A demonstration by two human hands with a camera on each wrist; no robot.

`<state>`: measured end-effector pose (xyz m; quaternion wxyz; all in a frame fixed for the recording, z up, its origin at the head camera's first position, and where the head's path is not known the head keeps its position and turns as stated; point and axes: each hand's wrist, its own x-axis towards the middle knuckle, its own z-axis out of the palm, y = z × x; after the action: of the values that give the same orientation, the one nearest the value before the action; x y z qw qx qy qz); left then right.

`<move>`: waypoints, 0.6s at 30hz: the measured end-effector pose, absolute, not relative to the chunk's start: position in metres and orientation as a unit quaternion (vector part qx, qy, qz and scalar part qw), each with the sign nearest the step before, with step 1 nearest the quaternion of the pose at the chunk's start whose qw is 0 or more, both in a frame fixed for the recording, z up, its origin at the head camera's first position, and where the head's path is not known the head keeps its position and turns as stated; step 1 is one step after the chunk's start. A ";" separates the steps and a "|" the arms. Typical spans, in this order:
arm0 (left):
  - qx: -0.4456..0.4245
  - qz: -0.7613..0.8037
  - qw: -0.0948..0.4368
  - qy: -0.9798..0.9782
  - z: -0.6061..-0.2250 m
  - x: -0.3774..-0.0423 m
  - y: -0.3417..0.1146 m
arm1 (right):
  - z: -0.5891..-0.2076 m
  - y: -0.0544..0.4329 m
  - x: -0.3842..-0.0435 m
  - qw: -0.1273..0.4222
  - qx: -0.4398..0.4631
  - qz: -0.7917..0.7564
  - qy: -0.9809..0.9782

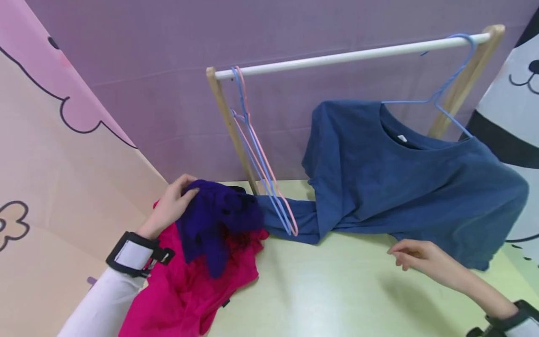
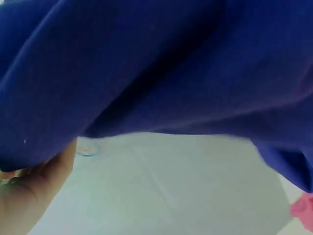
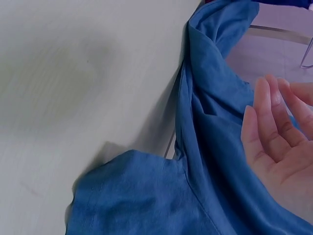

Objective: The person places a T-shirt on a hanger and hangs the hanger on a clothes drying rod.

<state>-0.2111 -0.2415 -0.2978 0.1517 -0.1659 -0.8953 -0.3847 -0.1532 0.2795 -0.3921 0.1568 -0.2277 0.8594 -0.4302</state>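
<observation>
My left hand [image 1: 172,203] grips a bunched dark purple garment [image 1: 219,210] by its upper left edge, above a crumpled pink garment [image 1: 185,285] on the table. In the left wrist view the purple cloth [image 2: 161,73] fills the upper part, hiding most of the fingers. My right hand [image 1: 429,260] hovers in front of a blue long-sleeved shirt [image 1: 400,182], fingers loosely bent and holding nothing; the right wrist view shows its palm [image 3: 288,166] bare. The shirt hangs from a light blue hanger [image 1: 438,100], one sleeve [image 1: 290,220] trailing left along the table.
A rack with a white rod [image 1: 349,57] and wooden posts [image 1: 231,126] stands at the back. Pink and blue hangers [image 1: 263,159] hang at its left end, over the trailing sleeve. Printed cloth walls [image 1: 63,164] enclose the pale table [image 1: 316,281].
</observation>
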 end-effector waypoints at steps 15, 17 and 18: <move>-0.219 -0.499 0.163 -0.822 -0.229 -0.200 -0.192 | -0.391 0.272 -0.153 0.122 -0.248 -0.414 0.867; -0.230 -0.509 0.153 -0.815 -0.228 -0.197 -0.183 | -0.390 0.268 -0.152 0.127 -0.248 -0.418 0.865; -0.236 -0.512 0.147 -0.813 -0.229 -0.195 -0.178 | -0.389 0.265 -0.152 0.130 -0.248 -0.420 0.863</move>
<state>-0.1954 -0.1776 -0.2289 0.1467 -0.2363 -0.8128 -0.5119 -0.1517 0.2654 -0.3888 0.1301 -0.2482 0.8630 -0.4204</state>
